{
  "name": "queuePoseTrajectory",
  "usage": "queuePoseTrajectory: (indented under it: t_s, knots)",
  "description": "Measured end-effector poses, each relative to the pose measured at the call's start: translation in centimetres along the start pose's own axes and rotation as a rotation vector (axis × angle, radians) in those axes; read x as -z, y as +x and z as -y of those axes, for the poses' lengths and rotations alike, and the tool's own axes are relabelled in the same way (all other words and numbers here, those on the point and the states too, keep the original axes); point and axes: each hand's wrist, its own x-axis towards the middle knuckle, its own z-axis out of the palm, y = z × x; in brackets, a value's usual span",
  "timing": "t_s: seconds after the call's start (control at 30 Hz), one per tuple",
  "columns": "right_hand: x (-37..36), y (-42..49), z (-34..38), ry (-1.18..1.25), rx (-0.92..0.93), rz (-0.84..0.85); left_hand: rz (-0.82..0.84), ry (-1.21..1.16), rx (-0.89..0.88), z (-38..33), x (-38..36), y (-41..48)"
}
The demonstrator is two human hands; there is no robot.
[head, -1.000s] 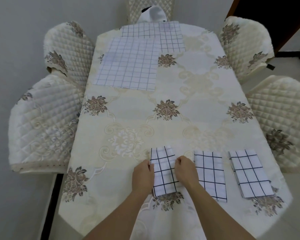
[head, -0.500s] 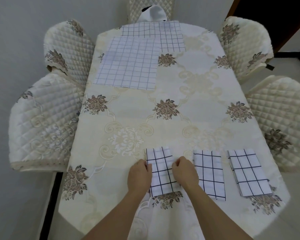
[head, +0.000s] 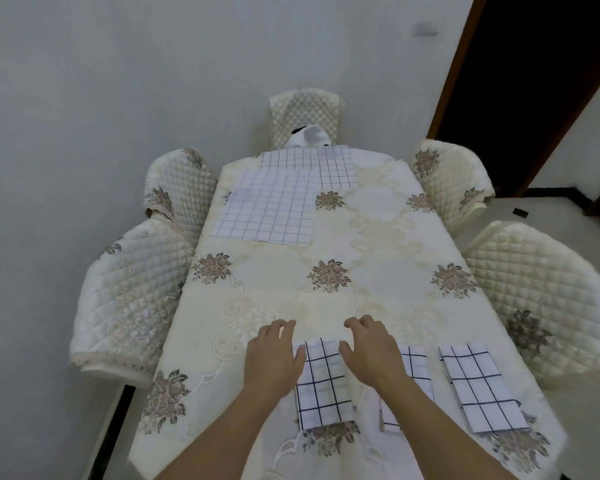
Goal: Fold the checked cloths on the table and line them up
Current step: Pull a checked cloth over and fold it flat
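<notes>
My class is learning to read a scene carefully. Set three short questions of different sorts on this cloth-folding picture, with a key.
1. How many folded cloths lie in the row at the near edge of the table?
2. True or false: the unfolded cloths lie at the far end of the table.
3. Which folded cloth lies between the left hand and the right hand: (a) left cloth, (b) middle cloth, (c) right cloth?

Key: 1. Three. 2. True. 3. (a).

Two bare forearms, left hand (head: pixel 272 358) and right hand (head: pixel 371 351) ungloved
</notes>
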Motion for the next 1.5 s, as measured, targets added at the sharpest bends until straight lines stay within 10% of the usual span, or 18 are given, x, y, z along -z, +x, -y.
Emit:
queuePoseTrajectory:
  t_s: [0.33, 0.73, 1.5]
  knots:
    - [10.1, -1.4, 1.6, -0.120, 0.185, -0.449, -0.351, 0.103, -0.304, -5.6, 10.3, 2.0]
    - [12.1, -6.1, 0.0, -0.234, 0.194, -0.441, -0.435, 0.148, -0.279, -7.1, 11.4, -1.2]
    - [-0.6, -10.1, 27.6, -0.115, 0.934, -0.241, -0.343, 0.374, 0.528, 16.7, 16.1, -25.3]
